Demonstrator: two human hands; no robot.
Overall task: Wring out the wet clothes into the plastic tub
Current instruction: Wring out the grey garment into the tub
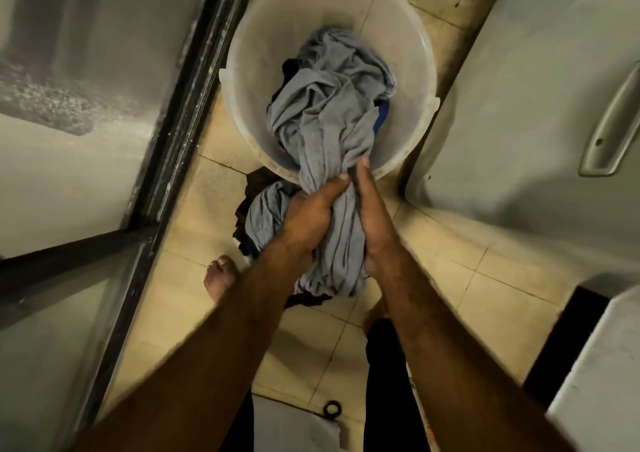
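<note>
The left hand (pixel 311 209) curls round the twisted grey wet garment (pixel 329 116) just outside the near rim of the round translucent plastic tub (pixel 242 53); the right hand (pixel 375 223) presses alongside, fingers hidden. Wringing belongs above the tub.

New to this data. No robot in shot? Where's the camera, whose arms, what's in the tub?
No robot: one wide camera worn on a person's head looks down at that person's own left hand and right hand. Both grip a twisted grey garment; its far end lies in the plastic tub, over darker clothes. The tub stands on a tiled floor. A bare foot stands there too, and more dark cloth shows beneath the hands.
</note>
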